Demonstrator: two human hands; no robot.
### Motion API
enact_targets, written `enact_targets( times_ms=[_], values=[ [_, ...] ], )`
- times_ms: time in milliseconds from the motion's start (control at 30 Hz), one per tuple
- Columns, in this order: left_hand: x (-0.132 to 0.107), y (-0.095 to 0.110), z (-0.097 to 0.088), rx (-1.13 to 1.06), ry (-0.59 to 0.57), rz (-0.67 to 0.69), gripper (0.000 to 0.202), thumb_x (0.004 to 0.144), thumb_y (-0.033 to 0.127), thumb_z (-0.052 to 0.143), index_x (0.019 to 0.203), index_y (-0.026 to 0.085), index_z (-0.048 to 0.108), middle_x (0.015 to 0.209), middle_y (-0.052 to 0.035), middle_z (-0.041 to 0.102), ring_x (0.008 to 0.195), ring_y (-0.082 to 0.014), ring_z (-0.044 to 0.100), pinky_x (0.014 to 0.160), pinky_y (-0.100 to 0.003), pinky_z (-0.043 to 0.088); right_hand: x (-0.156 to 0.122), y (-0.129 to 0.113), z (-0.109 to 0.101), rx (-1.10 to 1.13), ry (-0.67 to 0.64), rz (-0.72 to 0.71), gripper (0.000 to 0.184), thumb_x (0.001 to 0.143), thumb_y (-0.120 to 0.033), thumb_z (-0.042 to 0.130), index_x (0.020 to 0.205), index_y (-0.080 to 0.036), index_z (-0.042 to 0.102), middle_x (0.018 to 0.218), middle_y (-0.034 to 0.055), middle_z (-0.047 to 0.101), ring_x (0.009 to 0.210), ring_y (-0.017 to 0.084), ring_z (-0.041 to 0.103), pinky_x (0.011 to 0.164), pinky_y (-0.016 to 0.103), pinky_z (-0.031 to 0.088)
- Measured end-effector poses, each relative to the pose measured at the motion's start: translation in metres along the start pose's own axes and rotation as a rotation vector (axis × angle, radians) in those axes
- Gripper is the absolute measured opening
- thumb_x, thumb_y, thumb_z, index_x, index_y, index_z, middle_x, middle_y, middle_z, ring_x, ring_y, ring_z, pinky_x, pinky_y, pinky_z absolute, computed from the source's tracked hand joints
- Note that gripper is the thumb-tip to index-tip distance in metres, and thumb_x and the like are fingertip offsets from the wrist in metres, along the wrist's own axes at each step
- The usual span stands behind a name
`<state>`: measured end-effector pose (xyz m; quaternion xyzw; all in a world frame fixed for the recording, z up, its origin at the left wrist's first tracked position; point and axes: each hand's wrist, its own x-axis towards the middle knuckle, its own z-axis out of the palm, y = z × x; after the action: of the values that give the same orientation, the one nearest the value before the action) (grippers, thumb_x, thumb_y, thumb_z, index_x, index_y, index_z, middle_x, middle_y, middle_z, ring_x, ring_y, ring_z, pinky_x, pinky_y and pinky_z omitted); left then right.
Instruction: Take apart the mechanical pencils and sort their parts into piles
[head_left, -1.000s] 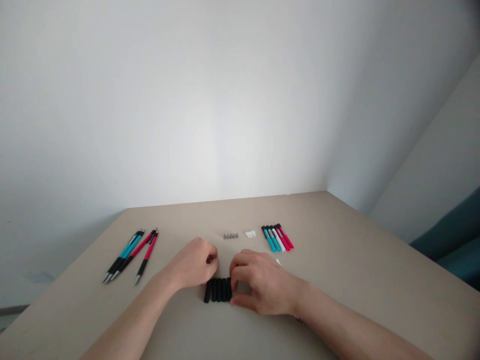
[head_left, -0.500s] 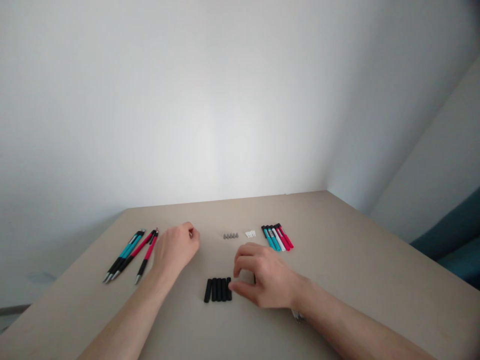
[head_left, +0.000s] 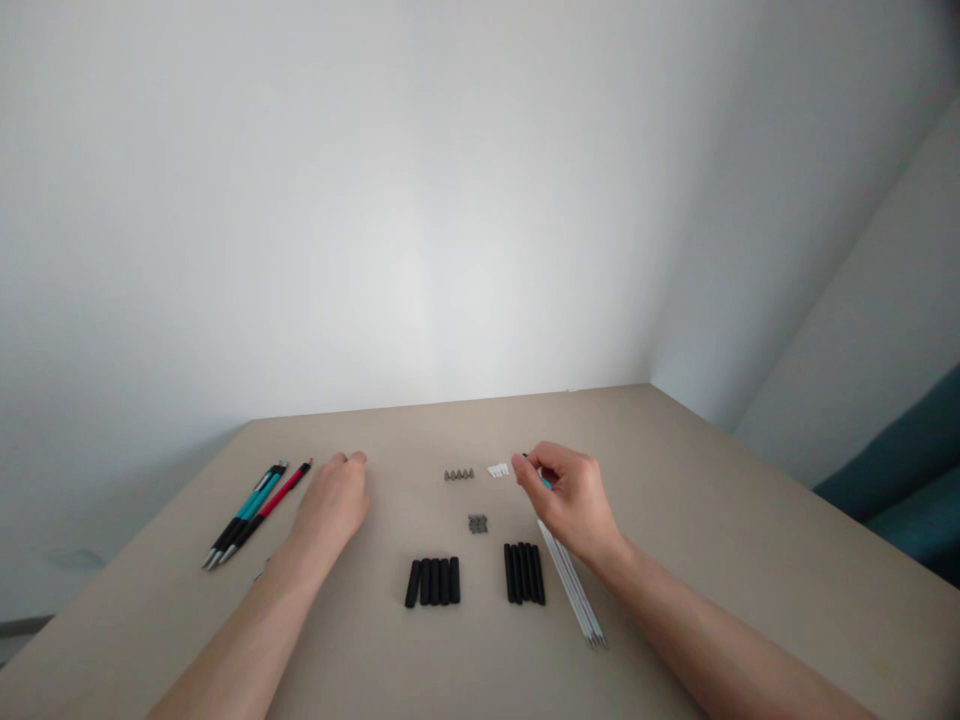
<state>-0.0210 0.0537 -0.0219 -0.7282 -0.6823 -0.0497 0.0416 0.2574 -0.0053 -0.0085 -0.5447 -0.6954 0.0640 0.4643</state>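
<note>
My left hand (head_left: 334,500) is closed low over the left side of the table, its fingertips hidden from view. A silver pen tip (head_left: 261,571) peeks out from under my left forearm. On the right, my right hand (head_left: 570,495) pinches at the row of coloured pen barrels, most of which it covers. Only a bit of a blue pen barrel (head_left: 546,483) with a black end shows at its thumb and fingers. Just left of those fingers lie small white plastic pieces (head_left: 498,470). White pen refills (head_left: 574,585) lie below the hand.
Two blue pens (head_left: 251,510) and a red pen (head_left: 274,505) lie at the left. Black rubber grips (head_left: 435,582), black tubes (head_left: 524,574), springs (head_left: 478,523) and metal tips (head_left: 459,475) sit in groups mid-table. A wall (head_left: 450,250) rises behind.
My right hand has moved up and right from beside the black grips to the coloured barrels, uncovering the springs, black tubes and refills. My left hand has shifted slightly left and down, covering a red pen.
</note>
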Motion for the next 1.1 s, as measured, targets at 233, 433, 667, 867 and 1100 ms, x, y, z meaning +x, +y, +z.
enact_targets(
  times_ms=[233,433,667,867,1100],
  values=[
    [-0.008,0.029,-0.009,-0.390,0.152,0.367,0.044,0.085,0.002,0.038,0.126,0.017,0.048,0.110,-0.0092,0.062,0.103,-0.0174,0.060,0.091,-0.030,0.048,-0.003,-0.014,0.003,0.066,-0.274,-0.014,0.023,0.086,-0.032,0.052,0.072,-0.018,0.063,0.063,-0.0016,0.060,0.056,0.010,0.050,0.055,0.022,0.035],
    [-0.044,0.071,-0.022,-0.530,0.222,0.924,0.063,0.089,0.001,0.034,0.144,0.027,0.018,0.140,-0.0141,0.035,0.117,-0.0202,0.051,0.093,-0.034,0.050,-0.006,-0.021,0.003,0.097,-0.461,-0.029,0.026,0.089,-0.033,0.048,0.079,-0.016,0.065,0.063,-0.0001,0.062,0.055,0.011,0.051,0.054,0.022,0.035],
    [-0.054,0.078,-0.023,-0.514,0.287,1.002,0.061,0.092,0.006,0.036,0.145,0.023,0.012,0.140,-0.0189,0.035,0.120,-0.0239,0.049,0.088,-0.034,0.054,-0.005,-0.021,0.001,0.115,-0.545,-0.172,0.030,0.092,-0.028,0.042,0.075,-0.014,0.062,0.063,0.0012,0.060,0.055,0.010,0.050,0.053,0.021,0.034],
    [-0.046,0.075,-0.028,-0.473,0.376,0.907,0.044,0.091,0.017,0.046,0.134,0.018,0.037,0.123,-0.0136,0.054,0.107,-0.0213,0.056,0.089,-0.036,0.051,-0.002,-0.017,0.000,0.177,-0.510,-0.048,0.043,0.094,-0.037,0.037,0.061,-0.015,0.053,0.053,-0.0012,0.052,0.049,0.009,0.044,0.049,0.021,0.032],
    [-0.026,0.051,-0.027,-0.360,0.535,0.696,0.016,0.091,0.020,0.048,0.097,0.019,0.063,0.080,-0.0036,0.069,0.073,-0.0170,0.059,0.078,-0.037,0.043,0.019,0.028,-0.012,0.436,-0.325,0.234,0.052,0.086,-0.058,0.040,0.052,-0.018,0.039,0.047,-0.0058,0.030,0.043,0.007,0.026,0.042,0.022,0.021]
  ],
)
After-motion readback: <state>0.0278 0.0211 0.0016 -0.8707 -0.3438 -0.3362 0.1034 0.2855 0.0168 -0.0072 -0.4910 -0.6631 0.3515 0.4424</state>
